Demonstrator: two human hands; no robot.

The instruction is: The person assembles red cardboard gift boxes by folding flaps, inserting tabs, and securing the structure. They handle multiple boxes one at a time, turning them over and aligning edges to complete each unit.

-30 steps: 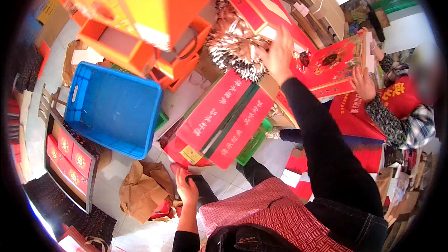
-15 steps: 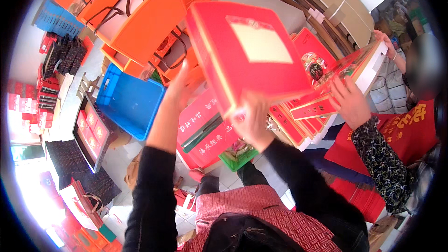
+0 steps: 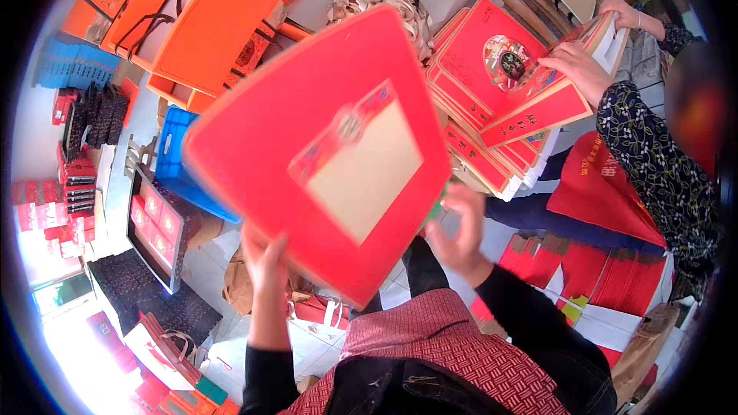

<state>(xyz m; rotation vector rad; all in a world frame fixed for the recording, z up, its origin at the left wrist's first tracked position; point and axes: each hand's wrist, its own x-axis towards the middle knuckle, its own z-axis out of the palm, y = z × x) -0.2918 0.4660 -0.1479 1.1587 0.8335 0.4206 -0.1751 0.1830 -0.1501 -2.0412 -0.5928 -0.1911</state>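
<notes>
A large red gift box (image 3: 261,161) with a pale rectangular panel is held up tilted before me, its broad face toward me. My left hand (image 3: 265,257) grips its lower left edge, the thumb on the face and the other fingers partly hidden behind. My right hand (image 3: 459,230) is just beside the box's right edge, slightly blurred, fingers bent and parted from the thumb; no hold on the box shows. At right, a co-worker's hand (image 3: 580,69) rests on a red box with a round emblem (image 3: 511,58), their other hand (image 3: 621,14) at its far end.
Orange gift bags (image 3: 207,23) with dark handles stand at the far left. Behind the red box is a blue plastic crate (image 3: 177,169). A tray (image 3: 157,223) of red packs lies at left. Flat red sheets (image 3: 615,277) are stacked at lower right. A ruffled beige bundle (image 3: 384,8) sits at the back.
The red box has come nearer and left, and has turned. My left hand, raised away from it before, now grips its lower edge. My right hand has left the box's lower corner.
</notes>
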